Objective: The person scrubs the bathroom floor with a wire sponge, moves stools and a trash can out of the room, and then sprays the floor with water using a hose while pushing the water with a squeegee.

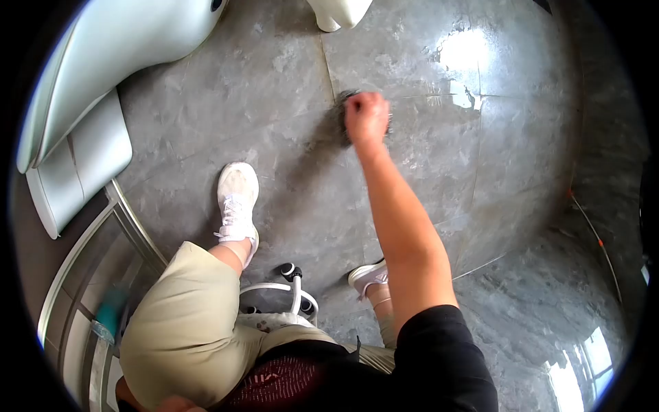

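Note:
My right hand point(368, 118) is low over the grey tiled floor point(295, 75), its fingers closed on a dark, bristly object point(349, 130). That object lies against the floor beside a tile joint and is mostly hidden beneath the hand; it looks like a brush or scouring pad, I cannot tell which. At the bottom edge a small, blurred patch of skin point(180, 404) shows near my thigh. It seems to be part of my left hand, and its fingers cannot be made out.
A white toilet-like fixture point(137, 34) fills the upper left. Another white base point(340, 12) stands at the top. Below me is a stool with casters point(296, 295). A metal-framed rack point(86, 275) is at the left, and a thin cable point(596, 237) runs along the right.

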Motion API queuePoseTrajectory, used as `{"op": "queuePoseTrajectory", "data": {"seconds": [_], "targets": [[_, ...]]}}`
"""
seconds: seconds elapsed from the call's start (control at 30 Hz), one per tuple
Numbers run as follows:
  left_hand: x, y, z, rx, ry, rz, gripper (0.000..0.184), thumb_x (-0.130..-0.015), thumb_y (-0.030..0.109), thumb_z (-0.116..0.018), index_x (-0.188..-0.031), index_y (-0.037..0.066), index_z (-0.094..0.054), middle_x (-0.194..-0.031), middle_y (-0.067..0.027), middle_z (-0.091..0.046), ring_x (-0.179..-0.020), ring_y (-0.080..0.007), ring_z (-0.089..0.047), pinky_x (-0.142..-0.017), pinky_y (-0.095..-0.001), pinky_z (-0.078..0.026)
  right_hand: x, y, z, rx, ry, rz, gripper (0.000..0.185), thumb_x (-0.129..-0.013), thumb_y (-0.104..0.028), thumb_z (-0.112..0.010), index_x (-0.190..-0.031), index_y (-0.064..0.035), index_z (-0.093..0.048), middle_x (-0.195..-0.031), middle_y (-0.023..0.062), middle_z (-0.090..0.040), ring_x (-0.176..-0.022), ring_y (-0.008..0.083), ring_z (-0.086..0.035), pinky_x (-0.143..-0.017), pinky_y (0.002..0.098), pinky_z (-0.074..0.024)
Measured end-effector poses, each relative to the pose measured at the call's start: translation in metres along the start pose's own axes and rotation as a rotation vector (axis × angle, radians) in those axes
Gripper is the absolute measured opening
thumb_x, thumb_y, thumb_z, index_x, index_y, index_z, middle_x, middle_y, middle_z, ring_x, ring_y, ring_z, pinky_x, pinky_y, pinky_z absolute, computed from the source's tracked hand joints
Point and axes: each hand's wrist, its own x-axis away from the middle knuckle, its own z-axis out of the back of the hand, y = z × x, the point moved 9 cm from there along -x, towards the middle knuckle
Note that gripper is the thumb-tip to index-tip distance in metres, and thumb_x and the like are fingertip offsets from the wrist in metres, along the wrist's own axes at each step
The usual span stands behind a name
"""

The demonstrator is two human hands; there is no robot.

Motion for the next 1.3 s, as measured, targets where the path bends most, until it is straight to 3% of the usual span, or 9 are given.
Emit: {"op": "queuePoseTrajectory", "data": {"seconds": [0.13,0.2,0.3,0.5,0.63,0.8,0.9,0.97,1.3], "targets": [[-0.005,-0.005,0.004,0.141,0.002,-0.002,0.017,-0.087,0.019,-0.055,-0.091,0.006,-0.064,-0.048,0.0013,-0.031,-0.038,-0.0113,-0.028,-0.039,-0.0282,-0.022,-0.034,-0.001,0.027,0.050,0.083,0.269,0.005,-0.068,-0.013,-0.067,-0.068,-0.0116,-0.063,-0.078,0.0089,-0.060,-0.079,0.0304,-0.054,-0.070,0.0399,-0.0444],[-0.004,-0.004,0.006,0.143,0.029,0.017,0.017,-0.088,0.019,-0.055,-0.091,0.006,-0.064,-0.048,0.0015,-0.031,-0.038,-0.0113,-0.028,-0.040,-0.0279,-0.022,-0.059,0.054,0.057,0.019,0.287,0.027,0.007,-0.069,-0.014,-0.067,-0.071,-0.0099,-0.063,-0.074,0.0093,-0.060,-0.074,0.0316,-0.055,-0.069,0.0414,-0.0440],[-0.004,-0.006,0.009,0.157,0.079,0.102,0.016,-0.087,0.019,-0.055,-0.090,0.006,-0.064,-0.048,0.0018,-0.030,-0.038,-0.0111,-0.027,-0.040,-0.0272,-0.021,-0.072,0.077,0.059,-0.111,0.003,-0.255,0.011,-0.075,-0.017,-0.067,-0.080,-0.0074,-0.064,-0.081,0.0078,-0.063,-0.072,0.0252,-0.058,-0.070,0.0342,-0.0459],[0.001,0.011,0.010,0.179,0.073,0.005,0.015,-0.087,0.019,-0.055,-0.088,0.008,-0.065,-0.048,0.0023,-0.030,-0.038,-0.0105,-0.027,-0.039,-0.0261,-0.021,0.013,0.100,0.042,-1.665,-0.282,-0.798,0.022,-0.090,-0.018,-0.047,-0.104,-0.0037,-0.056,-0.095,0.0096,-0.061,-0.090,0.0252,-0.058,-0.083,0.0401,-0.0465],[0.007,0.019,0.009,0.145,0.100,0.004,0.014,-0.087,0.019,-0.055,-0.089,0.008,-0.065,-0.048,0.0025,-0.031,-0.038,-0.0105,-0.027,-0.039,-0.0262,-0.021,0.050,0.101,0.037,-1.891,-0.294,-0.818,0.025,-0.091,-0.020,-0.041,-0.107,-0.0067,-0.056,-0.107,0.0098,-0.059,-0.099,0.0263,-0.055,-0.094,0.0433,-0.0408],[0.010,0.029,0.003,0.180,0.027,0.029,0.015,-0.087,0.019,-0.055,-0.089,0.008,-0.065,-0.048,0.0031,-0.031,-0.039,-0.0103,-0.028,-0.040,-0.0260,-0.022,0.083,0.145,0.082,-1.152,-0.033,-0.750,0.012,-0.083,0.001,-0.053,-0.093,-0.0036,-0.058,-0.082,0.0038,-0.062,-0.071,0.0159,-0.059,-0.066,0.0275,-0.0498],[0.016,0.036,0.006,0.097,0.114,-0.079,0.016,-0.088,0.020,-0.055,-0.090,0.007,-0.065,-0.048,0.0037,-0.032,-0.039,-0.0095,-0.029,-0.041,-0.0253,-0.023,0.092,0.156,0.102,-0.299,0.091,-0.327,0.020,-0.081,-0.013,-0.063,-0.097,-0.0018,-0.060,-0.077,0.0070,-0.061,-0.067,0.0165,-0.059,-0.065,0.0272,-0.0470],[0.019,0.045,0.009,0.085,0.125,-0.194,0.018,-0.088,0.021,-0.054,-0.090,0.007,-0.066,-0.048,0.0041,-0.031,-0.040,-0.0086,-0.028,-0.042,-0.0242,-0.021,0.115,0.139,0.100,0.061,0.046,-0.243,0.036,-0.074,-0.019,-0.069,-0.107,-0.0085,-0.060,-0.102,0.0137,-0.058,-0.091,0.0286,-0.055,-0.080,0.0372,-0.0459],[0.049,0.095,0.020,0.106,0.108,-0.405,0.020,-0.087,0.023,-0.055,-0.088,0.007,-0.066,-0.048,0.0044,-0.030,-0.040,-0.0081,-0.029,-0.040,-0.0245,-0.022,0.118,0.081,0.175,0.266,-0.265,0.014,0.033,-0.063,-0.001,-0.058,-0.093,-0.0141,-0.060,-0.103,0.0104,-0.055,-0.100,0.0316,-0.049,-0.086,0.0386,-0.0448]]}}
